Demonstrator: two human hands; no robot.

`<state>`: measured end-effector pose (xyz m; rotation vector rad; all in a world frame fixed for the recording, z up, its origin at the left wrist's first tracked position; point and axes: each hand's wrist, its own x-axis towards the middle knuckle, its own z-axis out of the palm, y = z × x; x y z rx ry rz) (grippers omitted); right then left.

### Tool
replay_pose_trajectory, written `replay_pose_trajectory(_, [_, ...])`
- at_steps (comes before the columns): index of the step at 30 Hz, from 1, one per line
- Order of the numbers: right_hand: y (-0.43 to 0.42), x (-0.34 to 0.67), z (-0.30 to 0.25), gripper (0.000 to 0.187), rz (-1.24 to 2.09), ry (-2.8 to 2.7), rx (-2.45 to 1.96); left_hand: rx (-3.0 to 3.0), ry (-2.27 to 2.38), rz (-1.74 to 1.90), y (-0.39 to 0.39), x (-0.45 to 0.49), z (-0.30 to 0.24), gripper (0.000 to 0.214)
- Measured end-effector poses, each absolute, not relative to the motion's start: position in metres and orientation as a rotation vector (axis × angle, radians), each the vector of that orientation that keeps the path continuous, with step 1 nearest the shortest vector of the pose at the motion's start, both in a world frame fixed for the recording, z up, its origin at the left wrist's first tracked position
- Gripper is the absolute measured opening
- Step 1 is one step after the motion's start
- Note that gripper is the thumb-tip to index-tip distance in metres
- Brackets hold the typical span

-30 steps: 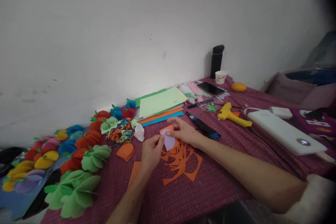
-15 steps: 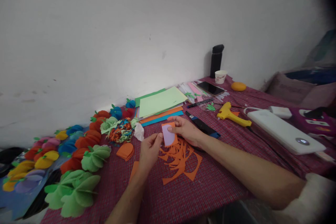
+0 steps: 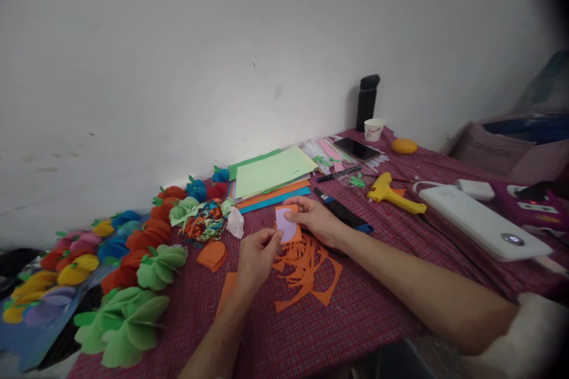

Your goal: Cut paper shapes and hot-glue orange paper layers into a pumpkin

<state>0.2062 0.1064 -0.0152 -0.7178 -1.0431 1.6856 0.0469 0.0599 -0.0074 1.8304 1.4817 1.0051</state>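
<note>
A small orange paper piece (image 3: 294,239) with a lilac paper shape (image 3: 287,226) lying on top of it is held above the table. My right hand (image 3: 315,219) grips it from the right, thumb pressed on the lilac face and fingers behind. At the lower left edge, my left hand (image 3: 258,253) pinches the paper between thumb and forefinger. Under both hands lies a heap of curled orange paper offcuts (image 3: 306,275). Left of my left hand are rounded orange cutouts (image 3: 212,256) in a stack and an orange strip (image 3: 227,289), partly hidden by the forearm.
Coloured paper sheets (image 3: 273,172) are stacked by the wall. Several paper pumpkins (image 3: 149,235) and a pile of scraps (image 3: 205,220) stand left. To the right lie a black-and-blue case (image 3: 342,213), a yellow glue gun (image 3: 393,194), a white power bank (image 3: 482,222) and a phone (image 3: 357,149).
My left hand has slid down and right to the paper's lower left edge. The paper has shifted slightly right and up, and the lilac shape shows more of its rounded outline.
</note>
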Motion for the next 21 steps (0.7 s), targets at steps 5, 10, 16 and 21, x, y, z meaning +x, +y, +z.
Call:
replay_pose_trajectory(5, [0.1029,0.2061,-0.0136,0.036,1.667,-1.131,-0.78,1.76,1.49,0.953,0.058,0.0493,-0.0036,0.028])
replay_pose_trajectory(10, [0.1037,0.2061,-0.0153,0.031,1.655,-1.087,-0.777,1.761,1.452,0.987,0.0568,0.0513,-0.0019,0.024])
replay_pose_trajectory(16, [0.108,0.2071,-0.0163,0.032,1.684,-0.973,-0.721,1.794,1.423,0.964,0.0574,0.0512,-0.0047,0.019])
replay_pose_trajectory(21, [0.1067,0.207,-0.0138,0.032,1.693,-0.972,-0.725,1.727,1.354,0.949,0.0589,0.0479,-0.0069,0.023])
